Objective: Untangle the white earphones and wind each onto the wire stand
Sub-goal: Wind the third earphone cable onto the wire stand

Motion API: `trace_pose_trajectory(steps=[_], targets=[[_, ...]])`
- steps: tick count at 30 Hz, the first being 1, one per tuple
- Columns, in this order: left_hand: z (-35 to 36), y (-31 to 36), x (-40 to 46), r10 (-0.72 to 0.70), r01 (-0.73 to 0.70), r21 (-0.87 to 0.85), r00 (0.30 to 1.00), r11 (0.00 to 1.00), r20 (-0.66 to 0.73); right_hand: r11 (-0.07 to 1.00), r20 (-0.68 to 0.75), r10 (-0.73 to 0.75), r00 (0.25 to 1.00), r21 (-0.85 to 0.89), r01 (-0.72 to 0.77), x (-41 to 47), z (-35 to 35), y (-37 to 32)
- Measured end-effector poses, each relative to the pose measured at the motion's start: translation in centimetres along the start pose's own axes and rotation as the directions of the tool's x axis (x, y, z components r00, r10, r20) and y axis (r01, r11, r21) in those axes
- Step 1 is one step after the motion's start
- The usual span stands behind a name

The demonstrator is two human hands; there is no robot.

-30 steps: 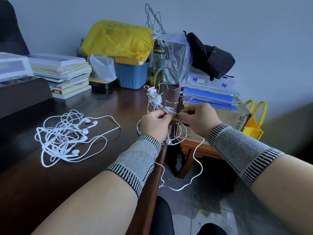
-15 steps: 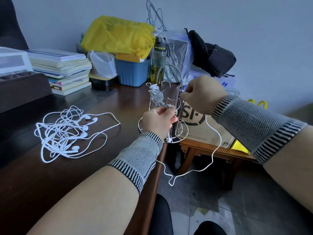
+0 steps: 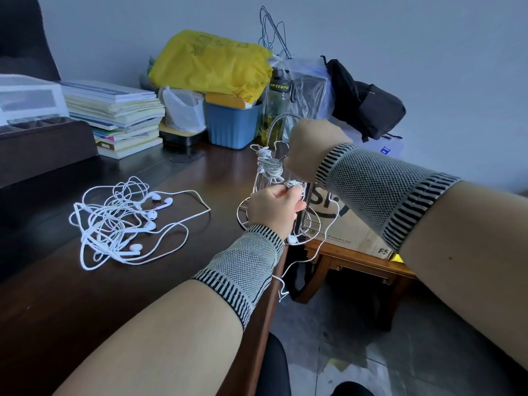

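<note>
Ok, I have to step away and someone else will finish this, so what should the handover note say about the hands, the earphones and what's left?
Left hand pinches a small coil of white cord against the wire stand at the desk edge.
Right hand is raised beside the stand's top, apparently holding the same cord; its loose end hangs down past the desk edge.
Done: one wound bundle sits on an upper hook.
Left: finish this cord, then untangle the earphone pile on the desk and wind each one.
</note>
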State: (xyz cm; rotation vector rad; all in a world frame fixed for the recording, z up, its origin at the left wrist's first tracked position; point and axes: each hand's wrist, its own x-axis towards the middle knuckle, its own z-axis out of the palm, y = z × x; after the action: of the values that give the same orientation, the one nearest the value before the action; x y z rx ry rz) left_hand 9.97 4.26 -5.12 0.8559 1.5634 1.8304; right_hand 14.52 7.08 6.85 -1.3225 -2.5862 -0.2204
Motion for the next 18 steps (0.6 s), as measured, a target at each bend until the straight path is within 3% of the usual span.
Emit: trace_pose_trajectory(steps=[3,6,8,9,10,11,13,15,18], targets=[[-0.1,-0.2,-0.1,-0.035,0.035,0.006,0.999,0.999,0.007,0.999,0.041,-0.034,0.999,0.004,0.034,-0.2,0.3,-0.6],[-0.1,-0.2,0.3,-0.02,0.02,-0.001,1.0,1.0,-0.011,0.976,0.041,-0.15,0.988,-0.156,0.155,-1.7,0.6,-1.3],[-0.6,1.3,-0.9,-0.094,0.092,-0.034,0.993,0.995,-0.068,0.934,0.015,-0.255,0.967,-0.255,0.25,-3.0,1.3,-1.5],[-0.8,1.2,-0.9,-0.058,0.059,0.008,0.995,0.998,-0.083,0.918,-0.008,-0.296,0.955,-0.279,0.282,-3.6,1.8,-1.3],[-0.9,0.8,-0.6,-0.083,0.076,-0.101,0.994,0.992,-0.064,0.912,-0.038,-0.323,0.946,-0.278,0.301,-4.0,2.5,-0.9],[-0.7,0.3,-0.1,-0.022,0.017,-0.073,0.997,0.997,-0.067,0.919,-0.074,-0.331,0.941,-0.253,0.304,-4.4,3.3,-0.2],[-0.5,0.5,0.2,-0.055,0.056,0.017,0.997,0.998,-0.045,0.953,-0.177,-0.296,0.939,-0.127,0.277,-4.9,5.2,1.4],[-0.6,-0.1,0.3,-0.036,0.036,0.007,0.999,0.999,0.026,0.971,-0.28,-0.179,0.943,0.104,0.215,-5.4,7.0,3.2],[-0.6,-0.3,0.4,0.003,-0.004,0.044,1.0,0.999,0.025,0.876,-0.224,0.03,0.974,0.475,0.082,-5.4,8.7,5.4]])
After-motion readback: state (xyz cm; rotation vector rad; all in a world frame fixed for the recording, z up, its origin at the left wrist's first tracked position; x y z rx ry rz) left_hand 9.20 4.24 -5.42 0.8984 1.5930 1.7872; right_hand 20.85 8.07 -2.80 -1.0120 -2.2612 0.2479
